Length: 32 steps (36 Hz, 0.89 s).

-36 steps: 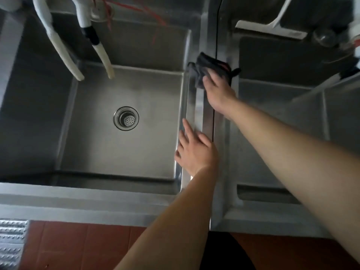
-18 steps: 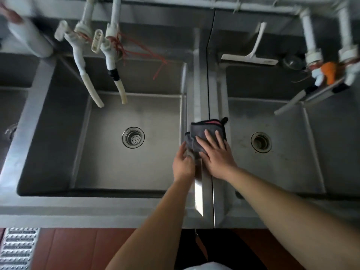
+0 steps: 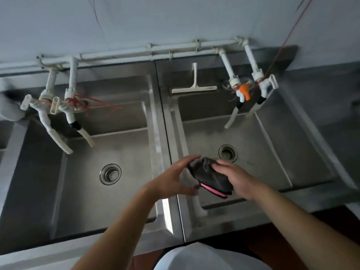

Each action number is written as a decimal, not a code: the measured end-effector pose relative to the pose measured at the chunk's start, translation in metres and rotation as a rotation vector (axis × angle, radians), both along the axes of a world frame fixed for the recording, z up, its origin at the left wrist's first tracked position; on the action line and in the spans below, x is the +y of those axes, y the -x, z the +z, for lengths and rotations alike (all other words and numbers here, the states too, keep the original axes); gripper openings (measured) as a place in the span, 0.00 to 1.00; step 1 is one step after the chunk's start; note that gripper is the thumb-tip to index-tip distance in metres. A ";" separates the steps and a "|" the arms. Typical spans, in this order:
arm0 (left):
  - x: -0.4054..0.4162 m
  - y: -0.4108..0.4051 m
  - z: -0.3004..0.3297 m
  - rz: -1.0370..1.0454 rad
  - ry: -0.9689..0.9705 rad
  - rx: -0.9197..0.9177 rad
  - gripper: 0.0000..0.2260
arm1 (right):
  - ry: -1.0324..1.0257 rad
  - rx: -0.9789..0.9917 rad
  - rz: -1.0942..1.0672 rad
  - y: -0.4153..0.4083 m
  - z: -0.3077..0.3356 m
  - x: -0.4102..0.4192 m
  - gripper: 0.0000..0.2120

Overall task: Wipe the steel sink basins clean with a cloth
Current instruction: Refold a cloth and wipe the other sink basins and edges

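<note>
A utility kitchen washroom: deep steel sink basins [image 3: 120, 191], exposed white plastic taps [image 3: 46, 117], a squeegee [image 3: 194, 88].

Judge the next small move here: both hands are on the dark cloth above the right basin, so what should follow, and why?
Probably lower the cloth into the right basin and start wiping its floor near the drain. The cloth is bunched in the air between the left hand and right hand, touching no steel, and it hangs over that basin already.

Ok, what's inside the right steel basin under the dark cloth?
Inside the right steel basin, only a round drain strainer shows. The dark grey pink-edged cloth, held above by both hands, hides some floor.
</note>
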State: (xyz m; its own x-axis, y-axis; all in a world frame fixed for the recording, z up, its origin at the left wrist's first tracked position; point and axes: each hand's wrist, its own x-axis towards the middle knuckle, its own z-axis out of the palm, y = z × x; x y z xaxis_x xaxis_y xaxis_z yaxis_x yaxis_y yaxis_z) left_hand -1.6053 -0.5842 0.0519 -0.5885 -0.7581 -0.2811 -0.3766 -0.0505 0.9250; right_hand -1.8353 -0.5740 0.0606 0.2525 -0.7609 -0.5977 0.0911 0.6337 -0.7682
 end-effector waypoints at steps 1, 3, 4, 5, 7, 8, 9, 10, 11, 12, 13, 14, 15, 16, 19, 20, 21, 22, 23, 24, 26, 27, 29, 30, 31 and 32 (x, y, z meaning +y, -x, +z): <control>-0.003 0.008 0.009 0.031 0.015 -0.018 0.33 | -0.021 -0.067 0.012 0.012 0.008 -0.003 0.12; -0.012 0.026 0.024 0.134 0.002 -0.011 0.18 | -0.052 -0.205 0.039 0.039 0.020 -0.008 0.14; -0.016 0.036 0.030 0.186 -0.052 0.060 0.12 | -0.068 -0.261 0.047 0.051 0.025 -0.010 0.15; -0.019 0.046 0.036 0.225 -0.130 0.167 0.09 | -0.089 -0.308 0.041 0.064 0.029 -0.012 0.17; -0.025 0.068 0.042 0.286 -0.291 0.348 0.12 | -0.105 -0.334 0.037 0.089 0.037 -0.013 0.24; -0.027 0.080 0.043 0.321 -0.353 0.392 0.14 | -0.094 -0.303 0.060 0.100 0.040 -0.014 0.26; -0.028 0.092 0.044 0.354 -0.398 0.411 0.14 | -0.071 -0.247 0.086 0.111 0.042 -0.014 0.26; -0.029 0.105 0.044 0.380 -0.439 0.420 0.16 | -0.040 -0.177 0.101 0.121 0.045 -0.014 0.25; -0.029 0.117 0.043 0.393 -0.482 0.429 0.19 | -0.005 -0.101 0.096 0.129 0.045 -0.015 0.23; -0.029 0.129 0.041 0.390 -0.517 0.432 0.21 | 0.021 -0.034 0.065 0.139 0.044 -0.017 0.20; -0.029 0.140 0.039 0.373 -0.538 0.428 0.22 | 0.040 0.017 0.022 0.149 0.042 -0.019 0.16; -0.029 0.151 0.037 0.350 -0.545 0.418 0.21 | 0.059 0.063 -0.009 0.158 0.040 -0.022 0.13; -0.029 0.161 0.035 0.329 -0.545 0.405 0.21 | 0.077 0.100 -0.022 0.167 0.038 -0.025 0.10; -0.030 0.171 0.033 0.319 -0.544 0.392 0.20 | 0.097 0.127 -0.022 0.177 0.038 -0.028 0.08; -0.033 0.197 0.031 0.406 -0.540 0.356 0.15 | 0.151 0.146 -0.029 0.203 0.036 -0.033 0.06; -0.033 0.204 0.032 0.445 -0.527 0.329 0.14 | 0.180 0.163 -0.033 0.209 0.036 -0.035 0.07; -0.033 0.211 0.033 0.487 -0.506 0.290 0.13 | 0.214 0.195 -0.041 0.214 0.034 -0.036 0.07; -0.033 0.219 0.035 0.530 -0.477 0.243 0.13 | 0.251 0.241 -0.055 0.218 0.031 -0.038 0.07; -0.033 0.226 0.036 0.577 -0.442 0.197 0.14 | 0.288 0.294 -0.070 0.221 0.029 -0.039 0.05; -0.032 0.233 0.038 0.629 -0.409 0.160 0.15 | 0.321 0.344 -0.077 0.222 0.027 -0.041 0.05; -0.029 0.246 0.042 0.742 -0.365 0.133 0.15 | 0.384 0.416 -0.055 0.219 0.025 -0.043 0.07; -0.027 0.251 0.044 0.796 -0.356 0.137 0.15 | 0.415 0.437 -0.035 0.216 0.024 -0.043 0.08; -0.022 0.259 0.047 0.891 -0.354 0.174 0.14 | 0.479 0.453 0.013 0.206 0.024 -0.043 0.08; -0.019 0.263 0.049 0.928 -0.357 0.208 0.13 | 0.500 0.429 0.040 0.199 0.025 -0.041 0.07; -0.016 0.266 0.050 0.956 -0.363 0.248 0.13 | 0.489 0.356 0.064 0.193 0.025 -0.037 0.07; -0.012 0.269 0.051 0.966 -0.366 0.285 0.12 | 0.450 0.249 0.085 0.186 0.025 -0.033 0.07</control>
